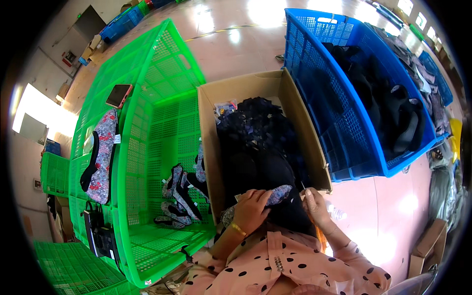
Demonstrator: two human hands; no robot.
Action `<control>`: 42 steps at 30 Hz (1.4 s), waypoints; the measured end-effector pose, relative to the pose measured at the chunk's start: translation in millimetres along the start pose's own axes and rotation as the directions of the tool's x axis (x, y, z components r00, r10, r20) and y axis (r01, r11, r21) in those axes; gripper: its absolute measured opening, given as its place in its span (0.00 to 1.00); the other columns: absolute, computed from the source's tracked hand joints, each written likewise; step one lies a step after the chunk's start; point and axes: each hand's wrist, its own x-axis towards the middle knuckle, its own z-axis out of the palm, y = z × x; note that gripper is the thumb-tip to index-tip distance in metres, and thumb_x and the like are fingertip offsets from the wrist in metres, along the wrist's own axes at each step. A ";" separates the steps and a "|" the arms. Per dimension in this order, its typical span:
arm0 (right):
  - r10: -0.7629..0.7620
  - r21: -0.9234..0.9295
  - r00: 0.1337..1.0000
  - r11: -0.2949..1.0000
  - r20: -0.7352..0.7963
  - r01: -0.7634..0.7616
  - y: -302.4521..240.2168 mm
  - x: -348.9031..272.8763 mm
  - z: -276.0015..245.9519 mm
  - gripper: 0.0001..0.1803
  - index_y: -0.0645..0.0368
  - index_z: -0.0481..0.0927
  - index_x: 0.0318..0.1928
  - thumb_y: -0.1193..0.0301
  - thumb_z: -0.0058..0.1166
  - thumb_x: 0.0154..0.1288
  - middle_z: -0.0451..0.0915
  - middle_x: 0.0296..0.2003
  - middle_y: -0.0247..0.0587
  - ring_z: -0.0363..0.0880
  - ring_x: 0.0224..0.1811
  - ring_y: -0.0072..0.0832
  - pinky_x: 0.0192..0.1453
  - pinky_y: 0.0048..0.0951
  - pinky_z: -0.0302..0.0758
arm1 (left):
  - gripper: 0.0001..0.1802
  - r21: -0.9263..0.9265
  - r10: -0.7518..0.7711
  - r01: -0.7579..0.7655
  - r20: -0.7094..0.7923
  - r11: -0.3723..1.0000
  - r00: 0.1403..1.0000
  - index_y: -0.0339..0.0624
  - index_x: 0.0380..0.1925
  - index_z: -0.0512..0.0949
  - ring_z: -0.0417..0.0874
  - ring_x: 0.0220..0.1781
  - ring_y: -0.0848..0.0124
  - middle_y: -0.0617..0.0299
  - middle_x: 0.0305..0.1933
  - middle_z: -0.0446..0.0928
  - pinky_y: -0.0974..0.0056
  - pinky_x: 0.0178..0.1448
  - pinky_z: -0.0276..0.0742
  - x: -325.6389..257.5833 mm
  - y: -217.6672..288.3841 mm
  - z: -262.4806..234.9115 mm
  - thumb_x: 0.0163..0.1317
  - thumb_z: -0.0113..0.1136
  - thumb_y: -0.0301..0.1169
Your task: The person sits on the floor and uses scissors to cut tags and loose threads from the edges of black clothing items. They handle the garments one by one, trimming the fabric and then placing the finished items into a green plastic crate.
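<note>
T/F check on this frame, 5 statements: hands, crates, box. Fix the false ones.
1. The left hand grips a floral fabric piece. True.
2. The cardboard box stands between a green crate and a blue crate. True.
3. The green crate is filled to its rim with dark garments. False: it holds only a few floral pieces near its bottom; the dark garments are in the blue crate.
4. The phone lies inside the cardboard box. False: it rests on the green crate's rim.
5. The right hand is at the box's near right corner. True.
</note>
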 end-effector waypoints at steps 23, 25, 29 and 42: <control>0.025 0.267 0.996 0.963 0.087 -0.047 -20.2 35.6 33.0 0.04 0.59 0.78 0.39 0.75 0.59 0.66 0.67 0.20 0.21 0.58 0.17 0.10 0.20 0.15 0.52 | 0.21 -0.180 -0.046 0.018 -0.152 0.984 0.987 0.40 0.47 0.79 0.79 0.49 0.59 0.56 0.51 0.79 0.59 0.55 0.75 -0.6 -0.1 22.8 0.49 0.59 0.21; -0.018 0.164 0.995 0.986 0.095 0.002 -24.9 36.2 30.5 0.03 0.60 0.78 0.37 0.75 0.58 0.66 0.70 0.22 0.22 0.62 0.21 0.09 0.24 0.14 0.58 | 0.19 -0.345 -0.077 0.032 -0.119 0.938 0.990 0.40 0.47 0.80 0.79 0.50 0.59 0.57 0.49 0.81 0.60 0.56 0.73 9.9 -7.0 19.8 0.52 0.61 0.23; -0.199 -0.070 0.977 0.976 0.077 0.205 -32.4 37.3 36.5 0.05 0.62 0.77 0.36 0.74 0.58 0.67 0.73 0.26 0.24 0.66 0.28 0.10 0.32 0.15 0.65 | 0.14 -0.392 -0.072 0.107 0.105 0.914 0.992 0.40 0.41 0.82 0.78 0.49 0.62 0.61 0.41 0.83 0.63 0.54 0.71 38.7 -18.0 22.0 0.54 0.68 0.30; -0.115 -0.656 0.989 0.739 0.097 0.151 -4.5 -7.5 9.1 0.21 0.63 0.78 0.38 0.54 0.50 0.72 0.77 0.23 0.49 0.79 0.25 0.43 0.30 0.34 0.73 | 0.09 -0.734 0.006 0.333 0.417 0.593 0.909 0.35 0.39 0.84 0.78 0.33 0.84 0.67 0.32 0.82 0.77 0.38 0.75 76.4 -33.1 14.7 0.61 0.66 0.28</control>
